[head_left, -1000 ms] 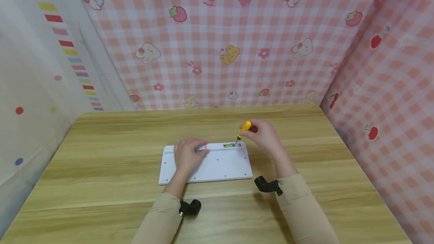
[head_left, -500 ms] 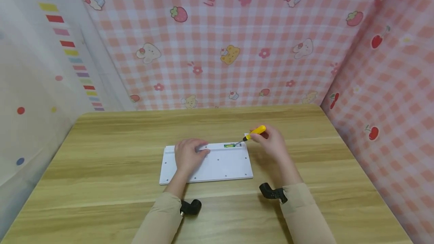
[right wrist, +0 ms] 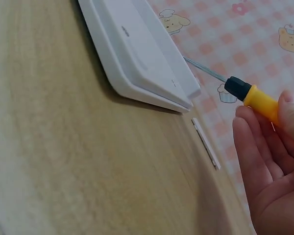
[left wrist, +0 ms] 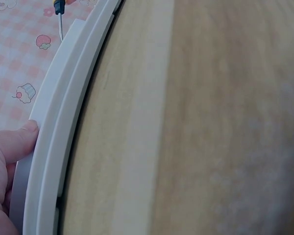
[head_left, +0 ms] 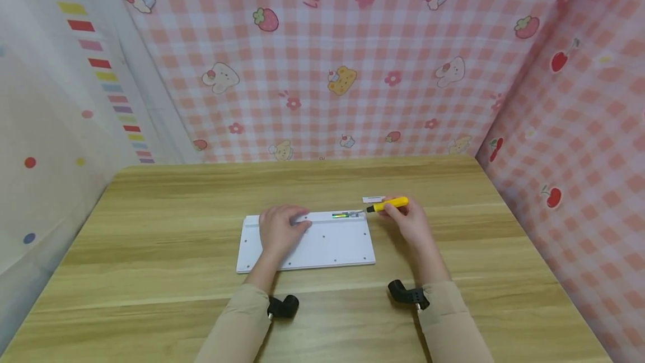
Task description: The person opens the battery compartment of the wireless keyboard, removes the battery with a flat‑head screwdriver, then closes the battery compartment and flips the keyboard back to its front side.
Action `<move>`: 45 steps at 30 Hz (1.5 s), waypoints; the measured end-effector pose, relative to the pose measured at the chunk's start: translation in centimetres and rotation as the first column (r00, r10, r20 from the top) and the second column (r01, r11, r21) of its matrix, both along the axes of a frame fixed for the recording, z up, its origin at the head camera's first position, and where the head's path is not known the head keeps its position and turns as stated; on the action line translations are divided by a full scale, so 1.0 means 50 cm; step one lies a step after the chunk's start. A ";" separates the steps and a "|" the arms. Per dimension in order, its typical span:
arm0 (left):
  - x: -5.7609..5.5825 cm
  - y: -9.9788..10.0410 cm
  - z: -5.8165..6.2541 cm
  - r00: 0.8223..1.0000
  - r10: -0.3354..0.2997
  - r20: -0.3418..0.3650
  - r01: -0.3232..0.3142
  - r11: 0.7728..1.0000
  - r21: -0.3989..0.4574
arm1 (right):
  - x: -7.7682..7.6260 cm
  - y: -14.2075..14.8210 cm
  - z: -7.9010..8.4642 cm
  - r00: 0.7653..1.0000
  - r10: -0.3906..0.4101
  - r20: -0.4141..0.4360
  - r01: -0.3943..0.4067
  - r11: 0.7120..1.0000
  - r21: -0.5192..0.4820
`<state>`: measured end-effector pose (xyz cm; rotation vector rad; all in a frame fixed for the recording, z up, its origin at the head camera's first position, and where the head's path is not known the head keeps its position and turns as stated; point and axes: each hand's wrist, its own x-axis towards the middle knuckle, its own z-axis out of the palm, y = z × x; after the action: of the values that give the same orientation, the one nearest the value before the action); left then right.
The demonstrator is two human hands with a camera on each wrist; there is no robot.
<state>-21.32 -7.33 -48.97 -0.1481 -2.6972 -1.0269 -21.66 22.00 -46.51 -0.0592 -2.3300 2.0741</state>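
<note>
A white keyboard (head_left: 337, 248) lies underside up on the table, dotted with small screw holes. My left hand (head_left: 280, 231) grips its raised far edge near the middle; the left wrist view has the thumb (left wrist: 28, 131) on that ridge. In the ridge's right part is an open battery compartment with a green battery (head_left: 340, 215). My right hand (head_left: 410, 223) holds a screwdriver (head_left: 390, 205) by its yellow handle, thumb against fingers. The screwdriver lies nearly flat, its metal shaft (right wrist: 206, 69) reaching to the compartment's right end. The ridge hides its tip in the right wrist view.
A small white battery cover (head_left: 373, 199) lies on the wooden table (head_left: 166, 223) just behind the keyboard's right corner. Black wrist cameras (head_left: 284, 307) sit on both sleeves. A pink checked cloth (head_left: 322, 116) hangs behind the table, with another at the right.
The right hand has moved right and slightly down, tipping the screwdriver from steep to nearly flat. Its shaft has shifted right along the compartment. The battery cover has come into view. The left hand stays put.
</note>
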 end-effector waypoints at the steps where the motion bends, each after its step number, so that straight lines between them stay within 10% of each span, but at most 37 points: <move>1: 0.000 0.000 0.000 1.000 0.001 0.004 -0.001 1.000 -0.001 | 0.000 0.000 -0.002 1.000 -0.005 0.004 0.006 1.000 -0.013; 13: 0.001 0.000 0.001 1.000 0.000 -0.014 0.000 1.000 0.005 | 0.015 -0.001 -0.022 0.993 -0.048 0.107 0.063 0.988 -0.144; 37: 0.000 -0.002 0.000 1.000 -0.004 0.001 0.004 1.000 -0.006 | 0.046 -0.019 0.021 0.995 0.013 -0.096 0.009 0.974 0.227; 45: 0.001 -0.003 -0.001 1.000 -0.008 -0.010 0.008 1.000 -0.006 | 0.042 -0.047 0.058 0.973 0.071 -0.218 0.043 0.877 0.478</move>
<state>-21.26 -7.46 -49.01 -0.1655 -2.6928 -1.0173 -19.57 19.63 -43.59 0.1969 -2.6123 1.3527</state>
